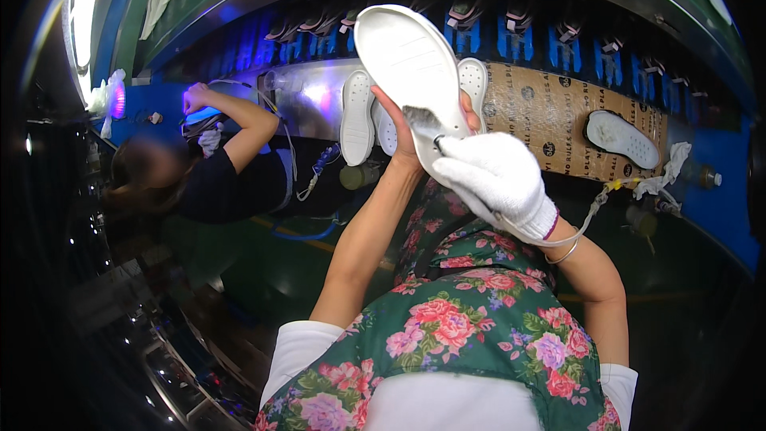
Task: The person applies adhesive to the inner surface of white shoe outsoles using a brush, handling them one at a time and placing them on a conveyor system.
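My bare left hand [402, 126] grips a large white shoe sole [403, 52] from below, thumb at its left edge and fingertips at its right edge. The sole is tilted, with its wider end pointing away. My right hand [499, 179], in a white knit glove, is closed around a brush [423, 120]. Its dark, flat bristles touch the inner face of the sole near the narrower end. Behind the held sole lie more white soles, a perforated one [357, 116] on the left and another [474, 80] on the right, both partly covered.
Printed brown cardboard [542, 116] covers the bench's right part, with a dark-edged white sole [622, 138] on it. Beyond runs a row of shoes on blue holders [515, 36]. A co-worker [231, 160] works at left. A cord [589, 215] trails by my right wrist.
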Available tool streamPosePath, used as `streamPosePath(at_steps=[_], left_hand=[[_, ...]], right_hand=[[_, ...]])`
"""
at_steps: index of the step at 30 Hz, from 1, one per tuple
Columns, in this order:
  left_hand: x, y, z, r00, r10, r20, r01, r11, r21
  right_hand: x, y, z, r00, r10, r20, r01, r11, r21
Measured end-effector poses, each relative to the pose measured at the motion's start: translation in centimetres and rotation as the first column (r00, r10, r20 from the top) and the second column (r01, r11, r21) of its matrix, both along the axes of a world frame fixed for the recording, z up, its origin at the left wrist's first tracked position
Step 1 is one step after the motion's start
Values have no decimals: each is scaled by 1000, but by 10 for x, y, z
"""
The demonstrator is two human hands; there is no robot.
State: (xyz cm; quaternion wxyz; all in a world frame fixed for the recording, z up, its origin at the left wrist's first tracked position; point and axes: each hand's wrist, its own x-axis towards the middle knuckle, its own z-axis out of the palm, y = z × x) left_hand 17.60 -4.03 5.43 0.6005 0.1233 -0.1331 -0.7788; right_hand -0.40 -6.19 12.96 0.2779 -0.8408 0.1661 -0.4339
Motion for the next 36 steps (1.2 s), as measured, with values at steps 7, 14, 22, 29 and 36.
streamPosePath(at_steps=[7,14,22,29,36], left_hand=[[8,-12,3,987,141,-73,-132,985,113],[16,-23,-3,983,131,-130,-133,991,-3],[29,-33,-7,984,25,-177,-35,998,-53],[24,-47,6,998,-6,67,-2,993,118],[33,-51,8,964,-265,24,263,963,65]], right_hand=[[-3,-7,5,999,8,34,-14,984,178],[-11,-10,9,980,153,125,-189,913,363],[-12,-1,15,977,198,84,-215,904,369],[-9,5,-5,998,27,-65,-17,988,154],[-20,-6,16,995,101,17,-100,911,401]])
